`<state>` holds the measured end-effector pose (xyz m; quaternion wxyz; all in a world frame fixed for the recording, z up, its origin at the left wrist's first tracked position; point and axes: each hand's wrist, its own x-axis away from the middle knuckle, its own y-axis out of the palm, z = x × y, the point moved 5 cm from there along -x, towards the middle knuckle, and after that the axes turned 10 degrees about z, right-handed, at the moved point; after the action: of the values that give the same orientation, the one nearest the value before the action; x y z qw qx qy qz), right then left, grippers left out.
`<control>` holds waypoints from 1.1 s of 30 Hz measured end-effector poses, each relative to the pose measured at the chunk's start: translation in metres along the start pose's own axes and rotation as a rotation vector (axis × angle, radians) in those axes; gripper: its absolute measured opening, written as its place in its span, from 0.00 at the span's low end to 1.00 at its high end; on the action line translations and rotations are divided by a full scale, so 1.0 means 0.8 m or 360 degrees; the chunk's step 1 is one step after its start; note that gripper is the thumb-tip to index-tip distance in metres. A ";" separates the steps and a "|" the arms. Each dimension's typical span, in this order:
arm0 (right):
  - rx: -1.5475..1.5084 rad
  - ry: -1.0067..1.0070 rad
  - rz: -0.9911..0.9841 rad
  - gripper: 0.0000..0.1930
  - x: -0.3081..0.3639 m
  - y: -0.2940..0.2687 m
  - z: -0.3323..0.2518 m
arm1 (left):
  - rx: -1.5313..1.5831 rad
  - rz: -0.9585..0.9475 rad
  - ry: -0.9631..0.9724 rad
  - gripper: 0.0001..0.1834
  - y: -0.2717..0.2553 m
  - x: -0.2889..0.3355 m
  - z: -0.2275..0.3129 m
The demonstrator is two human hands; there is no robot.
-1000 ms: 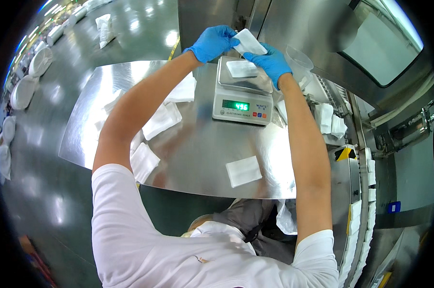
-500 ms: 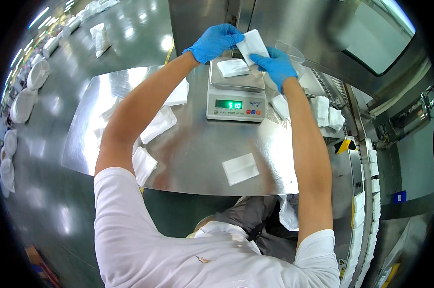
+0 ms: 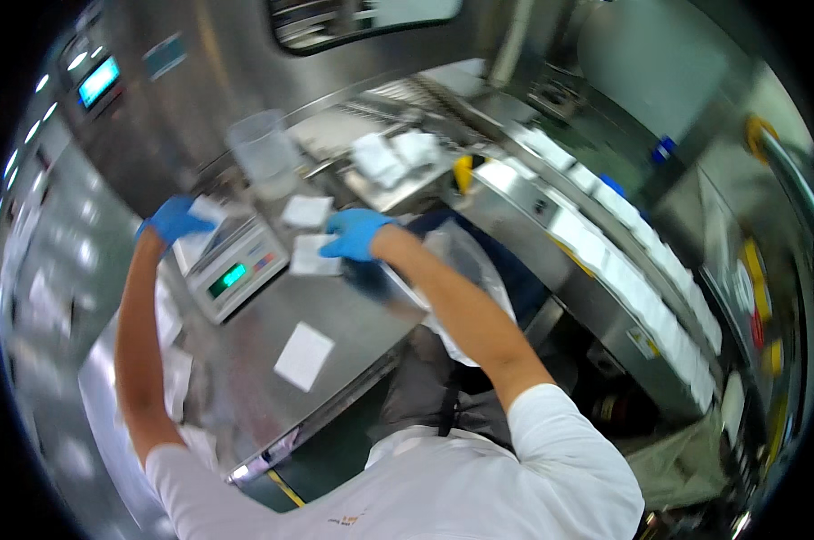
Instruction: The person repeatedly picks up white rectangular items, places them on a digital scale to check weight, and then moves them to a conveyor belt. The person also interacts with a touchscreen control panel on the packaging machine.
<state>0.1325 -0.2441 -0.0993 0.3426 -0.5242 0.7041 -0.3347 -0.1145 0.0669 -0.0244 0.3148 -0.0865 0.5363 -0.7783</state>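
My left hand (image 3: 175, 222), in a blue glove, is over the pan of the electronic scale (image 3: 238, 273) at the left. Its fingers lie across a folded white sheet (image 3: 207, 212) that shows on both sides of them; blur softens the grip. To the right of the scale, my gloved right hand (image 3: 357, 235) has its fingers closed at the right edge of another folded white sheet (image 3: 313, 256) near the table's surface. Just behind that one lies a further white sheet (image 3: 307, 211). A single white sheet (image 3: 304, 356) rests on the metal table (image 3: 254, 378) in front of the scale.
A clear plastic container (image 3: 265, 155) stands behind the scale. On the right runs a conveyor (image 3: 515, 193) with rows of white sheets (image 3: 618, 270). White stacks (image 3: 380, 160) sit on a tray at the back. A clear plastic bag (image 3: 470, 270) hangs beside the table's right edge.
The view has swung right, bringing the conveyor further in. My hands, earlier together on one white sheet above the scale, have parted; the right has come down to a sheet beside the scale.
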 end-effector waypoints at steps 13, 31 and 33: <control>-0.1531 0.0290 0.0346 0.23 0.139 -0.138 -0.024 | 0.0801 -0.0313 0.0151 0.24 0.088 0.056 0.425; -0.0769 -0.0505 0.1475 0.18 0.415 -0.205 0.025 | 0.1148 -0.0680 0.1186 0.24 0.150 0.152 0.604; -0.0806 -0.0519 0.1477 0.17 0.429 -0.210 0.026 | 0.1059 -0.0656 0.1273 0.24 0.153 0.157 0.618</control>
<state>0.1610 -0.6169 -0.0160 0.4219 -0.2699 0.8576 0.1168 0.0690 -0.4197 0.0436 -0.0617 0.2164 0.3115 -0.9232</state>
